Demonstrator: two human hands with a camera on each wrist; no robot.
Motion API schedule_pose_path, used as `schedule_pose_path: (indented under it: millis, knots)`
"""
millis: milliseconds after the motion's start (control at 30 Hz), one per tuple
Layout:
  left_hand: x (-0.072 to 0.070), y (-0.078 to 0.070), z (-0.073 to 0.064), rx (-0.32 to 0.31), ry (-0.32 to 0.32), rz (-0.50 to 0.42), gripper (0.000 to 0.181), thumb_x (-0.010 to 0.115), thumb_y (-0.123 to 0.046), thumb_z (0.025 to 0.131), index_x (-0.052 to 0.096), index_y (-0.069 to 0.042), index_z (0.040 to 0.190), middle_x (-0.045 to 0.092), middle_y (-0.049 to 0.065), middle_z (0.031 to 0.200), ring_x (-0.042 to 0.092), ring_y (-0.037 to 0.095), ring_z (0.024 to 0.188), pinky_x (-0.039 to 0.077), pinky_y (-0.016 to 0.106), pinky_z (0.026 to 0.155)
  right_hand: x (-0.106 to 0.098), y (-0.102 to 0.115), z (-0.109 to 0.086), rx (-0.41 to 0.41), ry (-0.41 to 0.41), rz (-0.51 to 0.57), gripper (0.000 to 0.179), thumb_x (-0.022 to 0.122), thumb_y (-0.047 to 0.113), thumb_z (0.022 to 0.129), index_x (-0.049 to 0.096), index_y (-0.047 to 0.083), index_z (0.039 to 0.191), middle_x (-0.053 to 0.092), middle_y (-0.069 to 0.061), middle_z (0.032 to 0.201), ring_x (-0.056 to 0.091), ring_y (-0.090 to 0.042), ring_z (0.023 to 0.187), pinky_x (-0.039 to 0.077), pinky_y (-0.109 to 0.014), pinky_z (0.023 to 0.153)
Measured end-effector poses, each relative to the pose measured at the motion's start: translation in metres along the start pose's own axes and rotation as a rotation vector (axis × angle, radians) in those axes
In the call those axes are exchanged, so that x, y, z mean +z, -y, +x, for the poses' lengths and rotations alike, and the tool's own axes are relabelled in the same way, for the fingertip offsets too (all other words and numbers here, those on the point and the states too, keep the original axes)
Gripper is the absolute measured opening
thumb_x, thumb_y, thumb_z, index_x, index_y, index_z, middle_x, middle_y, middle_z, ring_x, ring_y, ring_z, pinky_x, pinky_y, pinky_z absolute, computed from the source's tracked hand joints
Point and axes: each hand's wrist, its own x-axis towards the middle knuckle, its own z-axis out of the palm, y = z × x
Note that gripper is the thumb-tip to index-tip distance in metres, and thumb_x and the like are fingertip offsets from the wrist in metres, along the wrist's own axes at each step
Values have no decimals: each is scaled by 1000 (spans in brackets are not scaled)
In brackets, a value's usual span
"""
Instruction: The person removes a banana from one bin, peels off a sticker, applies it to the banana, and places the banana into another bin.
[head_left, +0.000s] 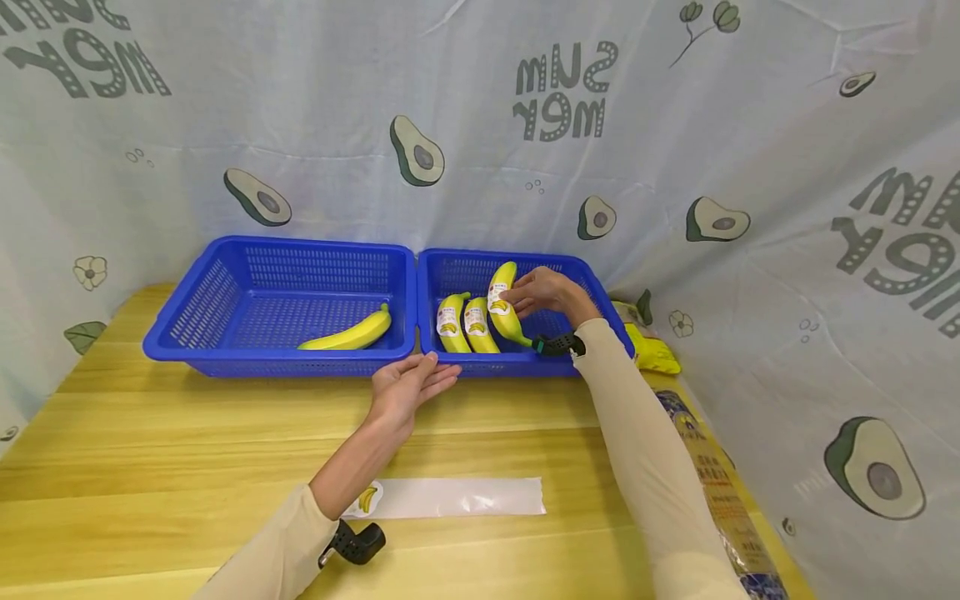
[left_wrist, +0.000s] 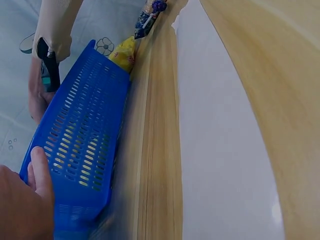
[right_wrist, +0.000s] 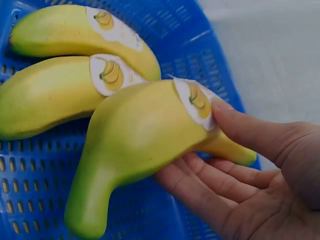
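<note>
My right hand (head_left: 543, 292) holds a yellow banana (right_wrist: 135, 130) with a white oval sticker over the right blue basket (head_left: 592, 275). In the right wrist view the thumb presses on the sticker (right_wrist: 196, 102) while the fingers lie under the fruit. Two more stickered bananas (head_left: 452, 323) (head_left: 480, 325) rest side by side in that basket. My left hand (head_left: 401, 387) is at the front rim, near where the two baskets meet, its fingers extended and holding nothing. A single banana without a visible sticker (head_left: 348, 333) lies in the left blue basket (head_left: 281, 354).
A white sticker strip (head_left: 465, 497) with one banana sticker (head_left: 366, 498) at its left end lies on the wooden table (head_left: 225, 467). Yellow packaging (head_left: 654, 350) and a long printed bag (head_left: 712, 492) line the right edge. A patterned curtain (head_left: 330, 100) hangs behind.
</note>
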Motion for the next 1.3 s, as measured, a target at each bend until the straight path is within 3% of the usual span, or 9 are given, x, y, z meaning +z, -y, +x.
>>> schedule_pose_path:
  millis: [200,533,733,1000,1300]
  knots:
    - [-2,0,0,-9,-11,14,27,64,-2,108,61,15,128,79,18,96,82,24,90,65,34,88,2,-9,8,55,31,-39,60,73,18,105,50,-13,151,63,-30,144,67,-42,129,60,-46,103]
    - [-5,-1,1,-9,-4,23,24,66,-4,108,63,13,123,79,17,97,82,24,90,65,34,88,7,-12,9,109,62,-70,38,72,12,106,66,-13,134,72,-18,119,71,-29,108,59,-46,105]
    - [-6,-2,1,-5,-8,16,20,65,-3,107,64,12,120,79,15,94,82,23,88,65,34,86,10,-7,13,120,83,-121,35,72,14,106,68,-10,130,72,-14,111,72,-24,98,64,-40,95]
    - [-9,0,0,-20,-30,9,15,66,-2,107,64,10,115,79,16,94,82,23,87,66,33,85,18,-2,22,181,131,-122,39,73,12,104,63,-12,133,70,-13,107,75,-24,96,62,-41,98]
    - [-10,-4,3,-83,49,1,15,63,-6,109,60,6,118,79,16,101,81,22,94,64,34,90,9,-6,19,182,102,-123,48,75,13,103,59,-14,139,75,-22,122,78,-30,104,60,-45,104]
